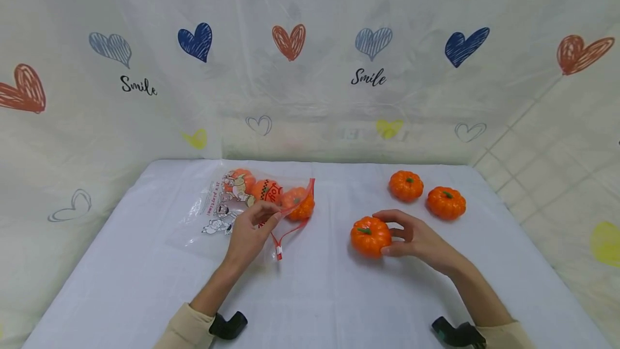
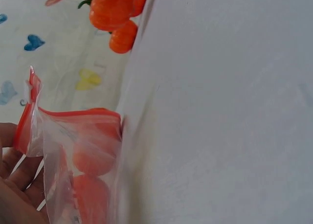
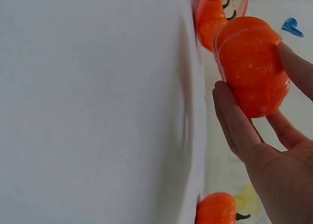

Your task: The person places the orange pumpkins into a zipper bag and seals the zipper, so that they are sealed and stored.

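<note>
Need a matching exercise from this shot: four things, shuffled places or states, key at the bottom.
Things
1. left hand
2. right hand
3. clear bag
4. two loose pumpkins

Places or states
A. pumpkins inside
B. untouched on the white cloth
C. holding a single pumpkin
D. pinching a red edge

Pairs: 1-D, 2-C, 3-A, 4-B

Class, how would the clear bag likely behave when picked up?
The bag would probably flop, since its film looks thin and creased. The rounded pumpkins inside may roll together and could spill if tipped, as the mouth looks open.
</note>
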`<state>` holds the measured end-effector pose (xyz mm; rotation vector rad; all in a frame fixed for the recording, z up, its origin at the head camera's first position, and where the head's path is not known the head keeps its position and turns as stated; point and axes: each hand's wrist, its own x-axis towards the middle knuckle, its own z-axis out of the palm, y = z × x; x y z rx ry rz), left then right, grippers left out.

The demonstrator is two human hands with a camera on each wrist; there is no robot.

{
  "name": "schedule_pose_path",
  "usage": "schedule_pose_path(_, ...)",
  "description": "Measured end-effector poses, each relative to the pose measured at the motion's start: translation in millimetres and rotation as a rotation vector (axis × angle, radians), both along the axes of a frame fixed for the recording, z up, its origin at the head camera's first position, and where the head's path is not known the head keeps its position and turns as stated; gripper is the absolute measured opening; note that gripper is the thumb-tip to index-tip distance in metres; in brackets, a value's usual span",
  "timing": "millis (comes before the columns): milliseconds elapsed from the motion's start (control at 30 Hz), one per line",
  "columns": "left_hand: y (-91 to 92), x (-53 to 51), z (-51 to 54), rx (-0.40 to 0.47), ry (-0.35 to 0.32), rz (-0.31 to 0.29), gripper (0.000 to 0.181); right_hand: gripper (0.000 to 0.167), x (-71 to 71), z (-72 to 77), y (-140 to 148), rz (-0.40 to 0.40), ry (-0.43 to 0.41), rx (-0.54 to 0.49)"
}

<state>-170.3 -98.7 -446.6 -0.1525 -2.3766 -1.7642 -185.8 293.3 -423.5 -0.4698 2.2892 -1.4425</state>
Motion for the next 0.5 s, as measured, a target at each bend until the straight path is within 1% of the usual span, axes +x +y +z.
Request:
schedule_pose_path(200,0.7,0.1,1.9,-0.002,-0.006,0.011,0.015,0.065,-2.8,3.5,-17.1,0.008,-0.009,-0.03)
schedule_pose_path(367,1.7,1.0,3.6,-0.006,-0.018,0.019,0.016,0.061,-5.5,5.2,-32.0,0.004,0.03,-0.013)
schedule_pose_path(500,1.8,1.3,3.4,-0.004,-0.022,0.021,0.016,0.059,-7.9,4.4,-44.3,-0.022,0.042,-0.005)
